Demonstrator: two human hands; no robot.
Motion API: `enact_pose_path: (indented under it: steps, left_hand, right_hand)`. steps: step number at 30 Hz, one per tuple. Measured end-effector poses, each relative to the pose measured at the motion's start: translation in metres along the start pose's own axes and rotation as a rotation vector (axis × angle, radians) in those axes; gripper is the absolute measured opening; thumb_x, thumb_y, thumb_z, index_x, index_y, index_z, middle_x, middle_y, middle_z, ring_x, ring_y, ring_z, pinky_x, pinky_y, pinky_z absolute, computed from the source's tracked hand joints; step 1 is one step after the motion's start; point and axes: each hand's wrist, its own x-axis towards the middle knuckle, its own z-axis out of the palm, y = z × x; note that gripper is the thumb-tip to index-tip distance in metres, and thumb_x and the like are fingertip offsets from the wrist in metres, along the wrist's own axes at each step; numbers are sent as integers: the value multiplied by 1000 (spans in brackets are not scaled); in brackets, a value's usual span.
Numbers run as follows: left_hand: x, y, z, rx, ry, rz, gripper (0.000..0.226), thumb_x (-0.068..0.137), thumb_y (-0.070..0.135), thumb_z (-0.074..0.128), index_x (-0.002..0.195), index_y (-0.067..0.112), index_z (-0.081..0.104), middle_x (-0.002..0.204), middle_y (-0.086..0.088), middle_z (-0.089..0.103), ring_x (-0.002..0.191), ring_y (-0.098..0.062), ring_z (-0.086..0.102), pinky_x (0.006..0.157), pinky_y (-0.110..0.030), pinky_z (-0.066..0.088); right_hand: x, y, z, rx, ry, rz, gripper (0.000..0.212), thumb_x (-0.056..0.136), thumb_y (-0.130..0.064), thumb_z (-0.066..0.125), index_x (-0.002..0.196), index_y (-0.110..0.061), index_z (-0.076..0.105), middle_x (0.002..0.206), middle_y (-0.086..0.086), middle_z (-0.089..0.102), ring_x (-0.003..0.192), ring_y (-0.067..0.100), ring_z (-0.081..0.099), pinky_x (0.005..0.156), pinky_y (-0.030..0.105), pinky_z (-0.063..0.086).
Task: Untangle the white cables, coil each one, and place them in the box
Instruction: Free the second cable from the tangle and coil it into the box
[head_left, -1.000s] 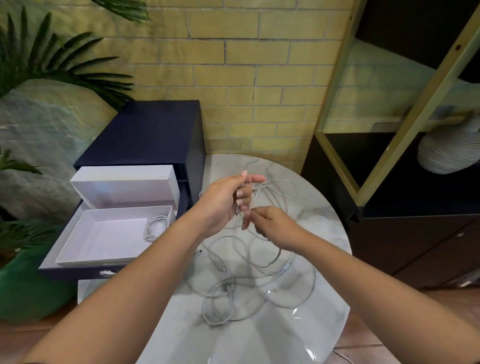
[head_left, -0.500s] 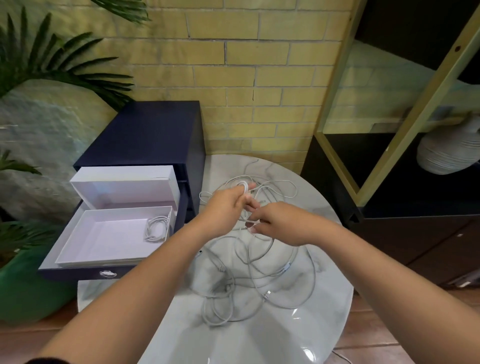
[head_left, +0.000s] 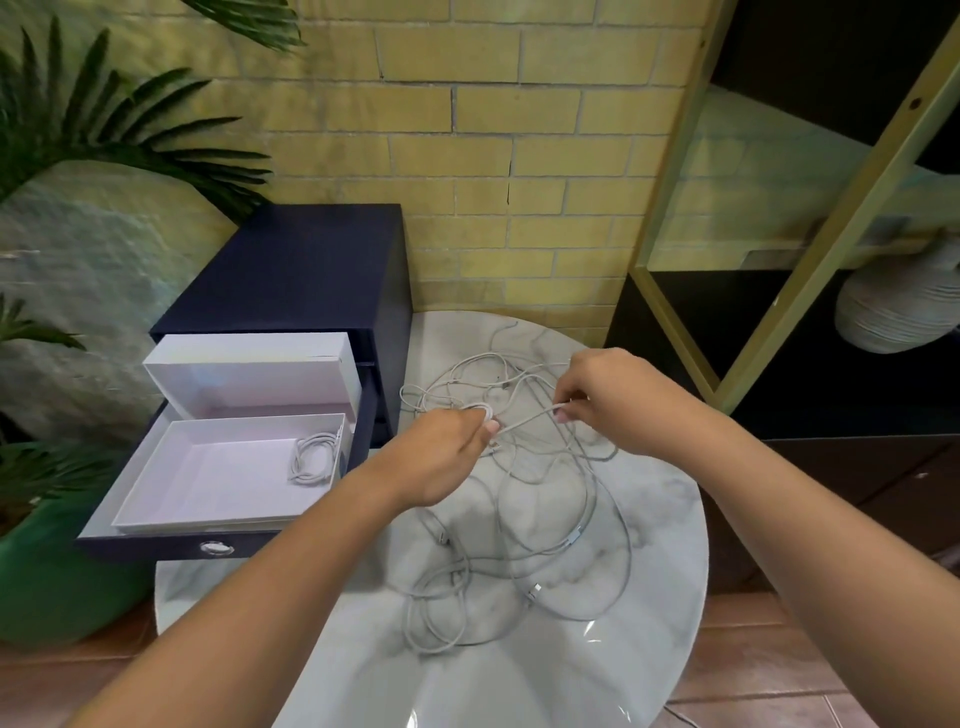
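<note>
Left hand (head_left: 441, 460) grips cable loop (head_left: 480, 409), right hand (head_left: 615, 400) pinches strand (head_left: 524, 422); tangle (head_left: 545, 525) hides routing.

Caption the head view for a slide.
Left hand and right hand pinch a white cable above the tangle; one coil lies in the box.

- The left forearm (head_left: 260, 597) is bare, enters from the lower left edge and extends up and to the right, with the wrist roughly straight.
- The left hand (head_left: 447, 457) shows its back to the camera. Its fingers are curled and grip a small loop of white cable (head_left: 524, 420) at the fingertips.
- The right forearm (head_left: 805, 519) is bare, enters from the lower right edge and extends up and to the left.
- The right hand (head_left: 618, 400) is back-up with its fingers bent downward. The fingertips pinch the cable.
- The hands are apart, with the right hand farther forward. A short span of cable runs between the two grips.
</note>
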Motion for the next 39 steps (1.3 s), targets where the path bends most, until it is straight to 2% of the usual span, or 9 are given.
enact_pose_path:
  steps: [2, 4, 10, 13, 16, 21, 25, 32, 39]
  left_hand:
    - [-1, 7, -3, -3, -26, -17, 45, 101, 45, 30, 73, 14, 47, 74, 0, 53, 69, -13, 48, 65, -30, 36]
    - [-1, 12, -7, -44, -75, -50, 47, 101, 45, 32, 89, 13, 64, 81, 5, 57, 76, -8, 51, 70, -24, 40]
    - [-7, 34, -26, -584, -111, -77, 41, 103, 35, 36, 102, 12, 70, 62, 8, 58, 57, -5, 48, 61, -17, 41]
    - [-6, 46, -36, -819, -162, -33, 44, 104, 30, 31, 104, 5, 67, 69, -3, 66, 57, -10, 49, 57, -18, 40]
    - [-3, 54, -38, -1025, -114, -33, 45, 104, 29, 28, 103, 4, 65, 56, 1, 49, 52, -11, 38, 53, -18, 37]
    - [4, 59, -46, -1355, -20, -41, 43, 104, 26, 25, 111, 2, 60, 57, 4, 33, 52, -9, 28, 50, -20, 34]
    - [6, 62, -48, -1373, 14, -45, 38, 104, 24, 26, 115, 6, 58, 59, 5, 34, 53, -8, 29, 53, -20, 33]
    - [17, 54, -44, -1339, 116, -66, 32, 105, 17, 29, 129, 7, 48, 63, 7, 44, 58, -8, 36, 59, -20, 38]
    - [24, 37, -30, -1169, 176, -118, 36, 106, 14, 28, 138, 4, 42, 84, -1, 64, 71, -8, 60, 74, -17, 53]
  right_hand:
    - [3, -1, 1, 15, 81, -22, 22, 93, -26, 59, 107, -13, 70, 100, -2, 55, 85, 13, 52, 73, 25, 40]
    - [6, -2, 1, 29, 162, -45, 23, 94, -25, 58, 109, -12, 69, 104, 2, 57, 90, 15, 54, 77, 28, 43]
    - [11, 5, 9, 334, 408, -32, 6, 91, -15, 61, 86, -15, 58, 82, -5, 60, 73, 12, 59, 67, 31, 51]
    - [16, 6, 20, 478, 432, -38, 6, 92, -11, 59, 87, -12, 62, 74, -13, 57, 71, 0, 54, 64, 21, 42]
    - [20, 5, 35, 519, 418, -65, 13, 95, -11, 52, 88, -11, 63, 74, -16, 57, 73, -7, 53, 66, 18, 40]
    - [22, 9, 63, 834, 232, 32, 29, 101, -24, 43, 85, -9, 62, 65, 0, 54, 64, 11, 54, 68, 30, 48]
    - [17, 4, 74, 840, 141, 51, 29, 101, -26, 42, 80, -15, 60, 59, 3, 47, 55, 12, 50, 59, 23, 49]
    - [6, -18, 85, 665, 15, 26, 29, 101, -32, 41, 94, -14, 63, 56, -9, 45, 54, 10, 46, 63, 34, 49]
    - [-1, -41, 71, 344, -15, -85, 35, 102, -32, 37, 106, -5, 58, 104, 12, 67, 95, 29, 60, 83, 43, 47]
